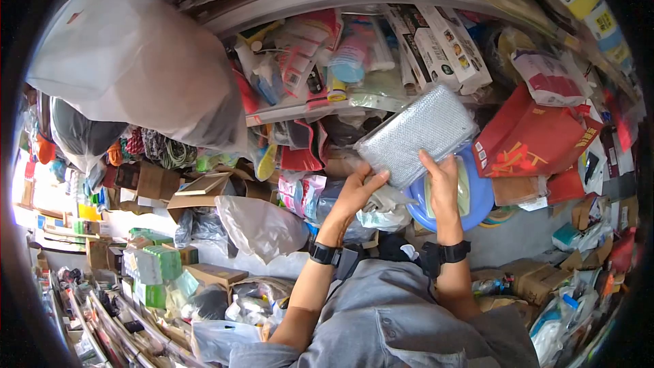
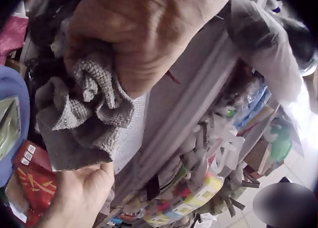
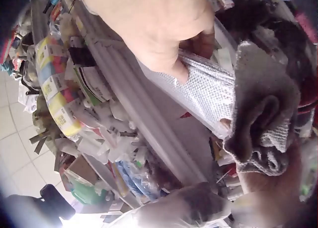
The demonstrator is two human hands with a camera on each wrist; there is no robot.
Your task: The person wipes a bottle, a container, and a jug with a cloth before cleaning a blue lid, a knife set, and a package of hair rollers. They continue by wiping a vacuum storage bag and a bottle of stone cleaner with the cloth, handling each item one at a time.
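Note:
A flat silver pack (image 1: 417, 135) with a fine woven-looking surface is held up in front of the body in the head view. My right hand (image 1: 444, 187) grips its near right edge, thumb on top. Layered silver edges show beneath those fingers in the right wrist view. My left hand (image 1: 357, 196) is at the pack's near left corner. Bunched in that hand is a grey textured cloth (image 2: 74, 114), its folds hanging beside the pack. The same cloth (image 3: 263, 104) covers one end of the silver pack in the right wrist view.
Below the pack is a blue round basin (image 1: 480, 201), with a red bag (image 1: 538, 143) to its right. A crowded shelf (image 1: 293, 110) runs behind, holding boxes and packets. A large white plastic bag (image 1: 143, 61) hangs at upper left. Cartons (image 1: 214, 276) crowd the lower left.

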